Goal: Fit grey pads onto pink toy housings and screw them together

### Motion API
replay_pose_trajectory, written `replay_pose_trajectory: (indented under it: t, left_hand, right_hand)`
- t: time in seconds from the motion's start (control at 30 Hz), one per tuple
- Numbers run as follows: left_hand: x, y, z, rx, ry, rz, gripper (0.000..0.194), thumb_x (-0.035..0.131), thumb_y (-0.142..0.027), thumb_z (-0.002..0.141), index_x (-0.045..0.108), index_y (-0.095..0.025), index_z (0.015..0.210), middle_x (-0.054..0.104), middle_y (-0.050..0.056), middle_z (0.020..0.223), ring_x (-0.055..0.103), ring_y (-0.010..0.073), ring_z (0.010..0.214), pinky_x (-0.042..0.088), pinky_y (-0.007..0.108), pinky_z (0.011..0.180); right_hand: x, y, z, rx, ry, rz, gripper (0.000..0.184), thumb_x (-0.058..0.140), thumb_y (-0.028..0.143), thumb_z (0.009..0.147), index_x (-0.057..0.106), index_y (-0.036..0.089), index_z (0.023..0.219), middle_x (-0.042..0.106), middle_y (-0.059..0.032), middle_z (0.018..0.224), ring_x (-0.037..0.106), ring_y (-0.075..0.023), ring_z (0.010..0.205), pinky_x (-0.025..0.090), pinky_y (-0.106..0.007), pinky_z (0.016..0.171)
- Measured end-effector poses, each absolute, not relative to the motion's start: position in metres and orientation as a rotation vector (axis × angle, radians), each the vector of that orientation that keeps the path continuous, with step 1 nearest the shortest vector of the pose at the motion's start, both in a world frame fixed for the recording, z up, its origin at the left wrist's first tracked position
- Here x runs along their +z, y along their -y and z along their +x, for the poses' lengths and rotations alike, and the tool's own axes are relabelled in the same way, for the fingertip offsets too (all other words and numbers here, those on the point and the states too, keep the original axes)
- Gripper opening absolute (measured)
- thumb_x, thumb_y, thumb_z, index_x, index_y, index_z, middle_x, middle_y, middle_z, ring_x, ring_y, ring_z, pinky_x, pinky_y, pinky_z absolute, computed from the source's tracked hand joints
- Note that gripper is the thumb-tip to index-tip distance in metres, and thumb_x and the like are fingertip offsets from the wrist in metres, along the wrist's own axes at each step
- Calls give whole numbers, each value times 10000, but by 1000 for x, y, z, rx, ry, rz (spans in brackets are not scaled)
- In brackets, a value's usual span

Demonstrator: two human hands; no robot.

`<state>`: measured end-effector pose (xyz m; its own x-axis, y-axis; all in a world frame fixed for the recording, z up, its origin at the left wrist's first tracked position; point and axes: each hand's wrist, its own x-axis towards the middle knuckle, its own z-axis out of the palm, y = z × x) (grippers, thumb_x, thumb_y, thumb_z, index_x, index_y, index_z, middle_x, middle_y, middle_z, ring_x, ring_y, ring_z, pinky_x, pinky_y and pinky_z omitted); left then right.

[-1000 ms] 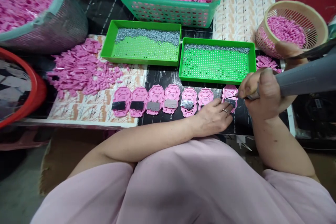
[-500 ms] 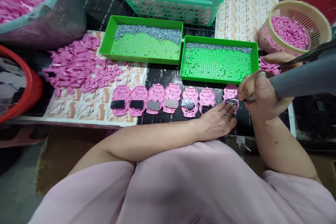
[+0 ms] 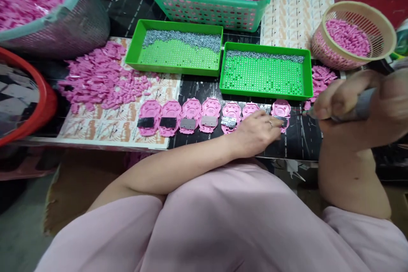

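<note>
My right hand (image 3: 360, 104), blurred, is wrapped round a grey electric screwdriver (image 3: 355, 106). The driver's thin bit points left at the rightmost pink plastic housing (image 3: 281, 108), a little apart from it. A dark plate (image 3: 280, 121) lies across that housing. My left hand (image 3: 259, 131) rests over the neighbouring pink housing (image 3: 250, 109) and hides its lower part; its fingers are slightly bent and reach toward the rightmost one, with the tips partly hidden. Farther left, several pink housings (image 3: 190, 109) stand in a row, with black, grey or silvery plates across them.
Two green trays (image 3: 174, 69) of small metal screws stand behind the row. Loose pink parts (image 3: 102, 78) are heaped at left, near a large basket (image 3: 86, 25) and a red-rimmed container (image 3: 47, 108). A teal basket (image 3: 207, 8) and a beige basket (image 3: 382, 36) hold pink pieces.
My right hand has drawn back to the right with the screwdriver, away from the rightmost housing. My left hand has shifted slightly left and up, uncovering more of the dark plate.
</note>
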<state>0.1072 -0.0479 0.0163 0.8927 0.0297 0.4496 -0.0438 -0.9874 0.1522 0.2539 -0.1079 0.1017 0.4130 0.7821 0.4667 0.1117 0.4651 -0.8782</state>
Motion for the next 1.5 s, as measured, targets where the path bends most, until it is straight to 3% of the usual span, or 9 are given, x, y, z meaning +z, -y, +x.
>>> replay_pose_trajectory:
  t: [0.13, 0.4, 0.6, 0.77, 0.9, 0.97, 1.17, 1.5]
  left_hand:
    - [29, 36, 97, 611, -343, 2812, 221, 588, -354, 928, 689, -175, 846, 708, 41, 1059, 592, 206, 979, 385, 367, 825]
    - [26, 43, 92, 589, -323, 2795, 241, 562, -367, 942, 689, -176, 871, 696, 51, 1030, 566, 215, 1016, 351, 367, 878]
    - [22, 41, 83, 723, -282, 2807, 242, 605, -367, 914, 665, -151, 823, 705, 42, 988, 583, 203, 939, 356, 350, 872]
    - [18, 39, 71, 733, -297, 2773, 225, 589, -342, 923, 656, -163, 804, 712, 34, 988, 593, 193, 949, 361, 347, 906]
    - [22, 35, 64, 583, -370, 2772, 320, 616, -425, 901, 652, -158, 1073, 683, 64, 1161, 589, 212, 1068, 351, 373, 976]
    - [23, 33, 63, 490, -387, 2825, 388, 628, -432, 892, 625, -159, 1168, 670, 73, 1201, 572, 228, 1117, 343, 389, 992]
    - [21, 35, 64, 368, -438, 2979, 255, 605, -364, 910, 698, -154, 1020, 715, 61, 1031, 589, 245, 1014, 340, 413, 971]
    - [24, 36, 65, 335, -416, 3093, 278, 625, -386, 897, 683, -122, 962, 697, 69, 967, 580, 248, 973, 367, 407, 912]
  right_hand:
    - [111, 119, 237, 440, 1174, -860, 377, 521, 347, 888, 465, 207, 542, 387, 52, 451, 437, -78, 347, 351, -187, 284]
    - [103, 119, 211, 407, 1156, -779, 316, 530, 211, 884, 483, 227, 572, 399, 50, 499, 418, -85, 367, 343, -227, 301]
    - [104, 120, 201, 429, 1152, -790, 111, 552, 291, 897, 620, 304, 811, 365, 69, 478, 403, -98, 342, 302, -228, 288]
    - [94, 115, 192, 500, 1176, -729, 280, 533, 300, 898, 557, 260, 622, 371, 50, 460, 407, -102, 343, 295, -247, 296]
    - [80, 110, 193, 442, 1092, -805, 160, 636, 280, 831, 573, 291, 685, 426, 65, 503, 422, -116, 361, 363, -267, 332]
    - [79, 109, 197, 399, 1092, -805, 134, 643, 253, 822, 578, 296, 713, 424, 76, 498, 408, -110, 350, 343, -256, 313]
    - [87, 114, 210, 355, 1078, -883, 365, 558, 279, 867, 476, 209, 518, 398, 54, 446, 456, -84, 377, 326, -246, 323]
    - [87, 115, 213, 317, 1178, -928, 395, 515, 289, 898, 445, 201, 519, 378, 62, 442, 426, -75, 375, 344, -217, 312]
